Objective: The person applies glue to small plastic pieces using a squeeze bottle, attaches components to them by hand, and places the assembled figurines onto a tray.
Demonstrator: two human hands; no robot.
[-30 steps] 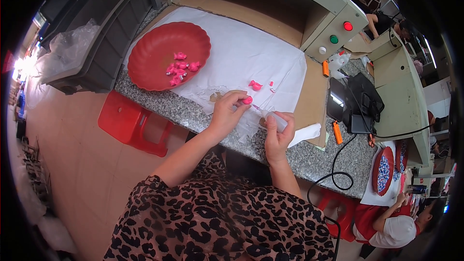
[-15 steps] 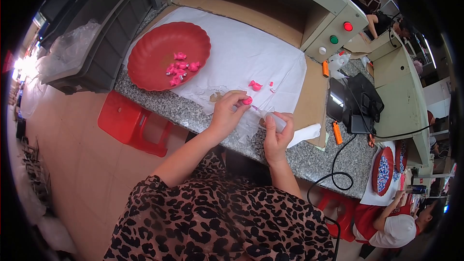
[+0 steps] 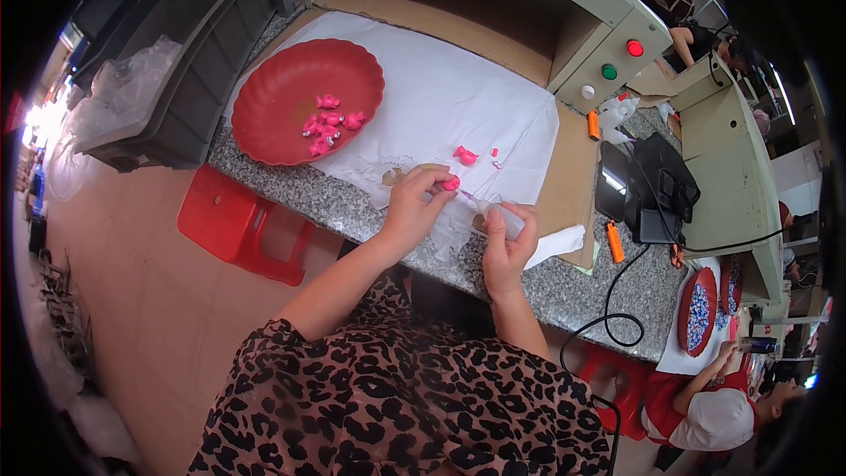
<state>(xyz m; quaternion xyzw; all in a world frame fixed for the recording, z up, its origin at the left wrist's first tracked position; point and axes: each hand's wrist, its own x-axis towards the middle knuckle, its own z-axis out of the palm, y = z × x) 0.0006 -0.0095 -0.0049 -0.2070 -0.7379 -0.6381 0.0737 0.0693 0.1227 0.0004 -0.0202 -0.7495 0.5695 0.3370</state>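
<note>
Between thumb and fingers, my left hand [image 3: 414, 207] pinches a small round pink piece [image 3: 451, 184]. My right hand [image 3: 509, 249] is wrapped round a translucent squeeze bottle [image 3: 502, 221] with a thin nozzle. The nozzle tip points at the pink piece and is at or very close to it; contact is too small to make out. Just beyond the hands, a pink figurine part [image 3: 465, 156] lies on white paper [image 3: 423, 79], with tiny pink-and-white bits [image 3: 495, 159] beside it. Several pink figurines [image 3: 328, 123] are in a red scalloped bowl [image 3: 264, 79] at the far left.
A grey crate [image 3: 167, 115] stands left, above a red stool [image 3: 229, 216]. An open cabinet [image 3: 493, 0] backs the granite bench. To the right lie orange lighters [image 3: 614, 242], a phone [image 3: 614, 181], a black bag [image 3: 665, 176] and a loose cable [image 3: 608, 308]. A co-worker [image 3: 705, 405] sits lower right.
My hands and the bottle have hardly moved; the bottle is tilted very slightly differently. The co-worker at lower right has shifted a little.
</note>
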